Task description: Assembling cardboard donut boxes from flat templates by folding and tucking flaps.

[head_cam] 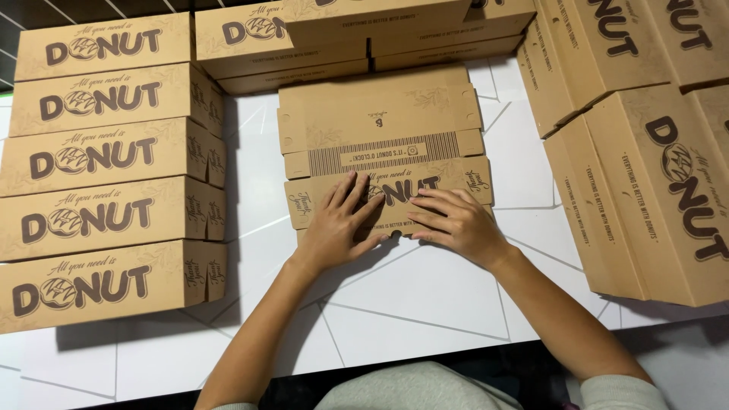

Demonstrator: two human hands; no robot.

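Both hands, left hand [342,224] and right hand [456,224], are laid flat, fingers spread, gripping nothing, on flat cardboard box blank [380,129] mid-tabletop [410,296]; judged light, stiff, crease-prone; best held by edges.

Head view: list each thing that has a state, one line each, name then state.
Flat box: unfolded, lying flat on the table, near flap pressed down.
Left hand: open, palm down on the flat box.
Right hand: open, palm down on the flat box.
Left row of boxes: folded up, closed, side by side.
Right boxes: folded up, closed.
Back boxes: closed, stacked.
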